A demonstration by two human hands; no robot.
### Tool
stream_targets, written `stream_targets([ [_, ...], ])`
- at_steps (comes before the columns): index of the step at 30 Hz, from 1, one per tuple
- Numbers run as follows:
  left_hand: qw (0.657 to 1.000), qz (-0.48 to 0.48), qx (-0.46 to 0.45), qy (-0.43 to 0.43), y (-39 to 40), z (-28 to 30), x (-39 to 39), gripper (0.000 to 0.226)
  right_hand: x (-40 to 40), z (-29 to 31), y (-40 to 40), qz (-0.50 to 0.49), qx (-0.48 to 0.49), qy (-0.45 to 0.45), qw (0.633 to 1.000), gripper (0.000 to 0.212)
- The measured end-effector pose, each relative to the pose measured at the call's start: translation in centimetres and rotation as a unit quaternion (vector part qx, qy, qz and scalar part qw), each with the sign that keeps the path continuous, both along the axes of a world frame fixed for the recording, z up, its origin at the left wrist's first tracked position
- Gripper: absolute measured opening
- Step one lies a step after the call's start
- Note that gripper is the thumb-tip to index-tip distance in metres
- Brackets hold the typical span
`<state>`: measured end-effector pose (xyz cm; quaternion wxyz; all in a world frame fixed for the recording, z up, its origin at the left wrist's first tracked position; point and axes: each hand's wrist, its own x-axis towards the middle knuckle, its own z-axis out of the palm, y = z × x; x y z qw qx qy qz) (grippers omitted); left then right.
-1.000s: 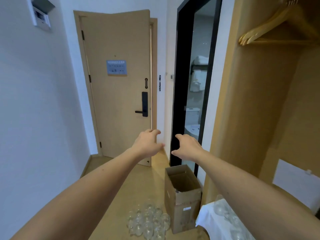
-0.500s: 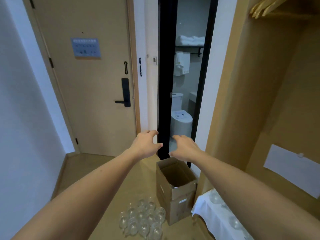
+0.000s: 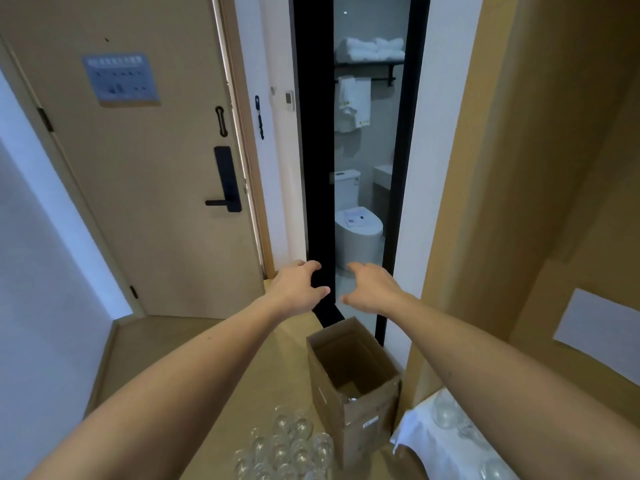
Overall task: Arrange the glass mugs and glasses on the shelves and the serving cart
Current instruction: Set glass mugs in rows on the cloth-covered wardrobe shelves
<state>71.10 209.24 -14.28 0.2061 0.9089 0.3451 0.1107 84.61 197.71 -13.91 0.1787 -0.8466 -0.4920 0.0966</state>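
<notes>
Glasses (image 3: 287, 452) sat clustered on the floor at bottom center of frame, well below both hands and apart from them. More glasses on white cloth (image 3: 450, 419) at lower right, beside the right forearm. Cardboard box (image 3: 353, 386) stood open just right of the floor cluster; something small and shiny at its bottom, too unclear to name. Left hand (image 3: 298, 289) and right hand (image 3: 372, 289) were stretched out at frame center, near each other, fingers loosely curved and spread, holding nothing, touching nothing. Behind them: black door frame (image 3: 313, 168), toilet (image 3: 358, 233) and towels (image 3: 370, 48) beyond, wooden door (image 3: 145, 202) at upper left.
</notes>
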Motion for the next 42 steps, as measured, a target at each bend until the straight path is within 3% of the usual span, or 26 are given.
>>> stream_targets([
  [10,0.997,-0.069,-0.008,0.022,0.8,-3.2,10.3,0.065,8.5,-4.8,0.3,-0.071,-0.055,0.042,0.995,0.076],
  [19,0.983,-0.175,-0.021,0.053,-0.2,-7.4,18.2,0.062,12.2,-8.7,-3.0,-0.211,-0.064,0.063,0.973,0.078],
  [27,0.936,-0.341,-0.022,0.083,-2.2,-9.9,22.3,0.064,11.8,-9.8,-7.7,-0.352,-0.091,0.091,0.927,0.066],
  [30,0.913,-0.395,-0.026,0.095,-3.0,-11.1,23.0,0.066,10.7,-10.9,-9.6,-0.401,-0.092,0.100,0.906,0.073],
  [42,0.864,-0.485,-0.098,0.089,-8.7,-17.4,23.6,0.065,6.5,-17.1,-14.4,-0.526,-0.116,0.152,0.829,0.078],
])
